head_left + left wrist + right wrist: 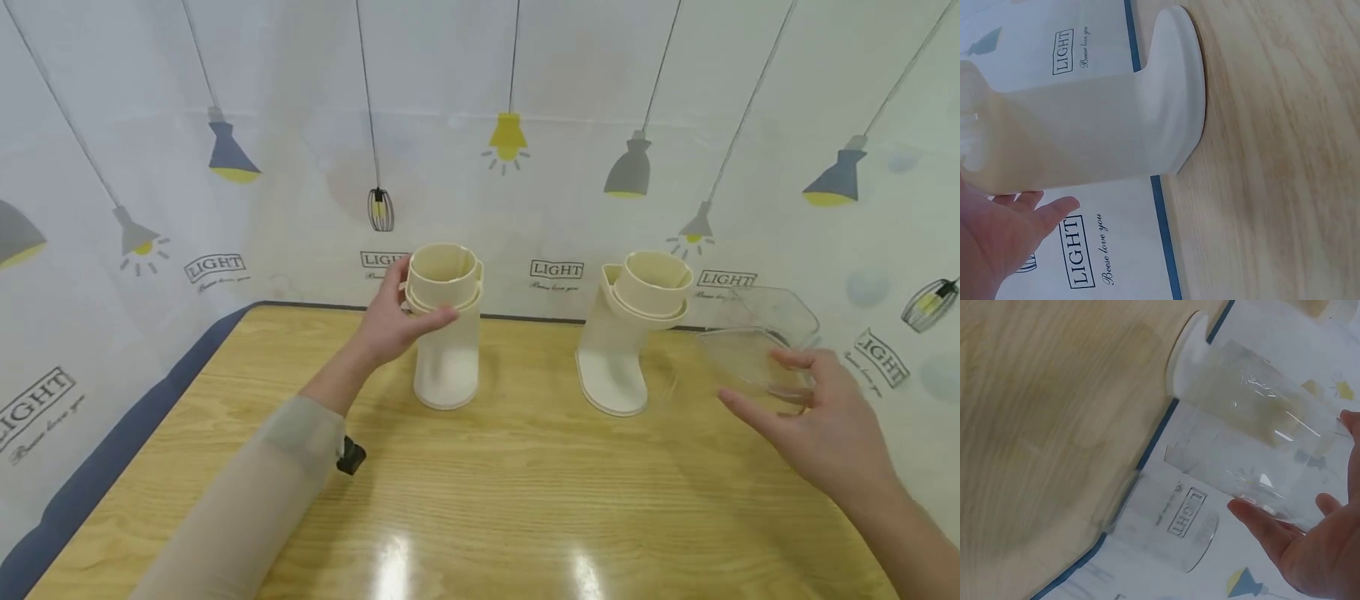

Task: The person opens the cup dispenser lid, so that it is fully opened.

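Note:
My left hand (397, 321) holds a cream-coloured stand (447, 358) at its top collar, thumb across the front and fingers round the far left side. The stand is upright, its rounded foot on the table. In the right wrist view, my right hand (1325, 540) grips a clear plastic container (1266, 434), thumb and fingers on opposite sides of it. That container is held tilted and overlaps the second cream stand (1188, 359) there. In the head view the second stand (611, 367) is upright, left of my right hand (832, 425).
Another clear container (1166, 519) stands at the table's far edge, behind the held one. The wooden table (480, 492) ends at a patterned curtain (450, 125) with printed lamps. A small black piece (351, 457) sticks out at the left sleeve's cuff.

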### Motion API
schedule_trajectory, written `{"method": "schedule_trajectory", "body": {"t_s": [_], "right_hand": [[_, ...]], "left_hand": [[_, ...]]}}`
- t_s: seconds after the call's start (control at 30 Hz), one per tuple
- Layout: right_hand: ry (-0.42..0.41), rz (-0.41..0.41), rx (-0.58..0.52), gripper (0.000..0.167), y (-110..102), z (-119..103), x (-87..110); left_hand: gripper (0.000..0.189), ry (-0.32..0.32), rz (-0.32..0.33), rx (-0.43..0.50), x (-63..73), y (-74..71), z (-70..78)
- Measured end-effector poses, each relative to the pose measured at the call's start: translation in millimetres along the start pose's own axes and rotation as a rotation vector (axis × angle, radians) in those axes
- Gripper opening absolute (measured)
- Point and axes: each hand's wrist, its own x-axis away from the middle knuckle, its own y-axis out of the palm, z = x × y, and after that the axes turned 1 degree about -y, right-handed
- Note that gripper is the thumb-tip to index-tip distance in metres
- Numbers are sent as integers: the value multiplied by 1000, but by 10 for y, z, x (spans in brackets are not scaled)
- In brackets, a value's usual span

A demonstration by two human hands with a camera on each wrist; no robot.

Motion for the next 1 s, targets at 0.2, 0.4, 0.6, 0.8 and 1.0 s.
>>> {"method": "schedule_trajectory", "body": {"t_s": [0.2,0.4,0.6,0.8,1.0], "right_hand": [[84,15,96,97,-89,446,-101],[146,16,113,104,-165,755,-166],[186,-21,89,108,-185,929,-195],[218,-66,77,113,-165,987,-218],[234,-48,115,111,-182,965,-246]], "left_hand": [[106,-5,2,17,-8,-38,-3],[107,-6,4,8,-11,-41,-4],[108,-7,-5,11,5,-33,-20],[107,-19,-1,4,29,-33,-15],[105,-3,-18,31,3,-8,9]]}}
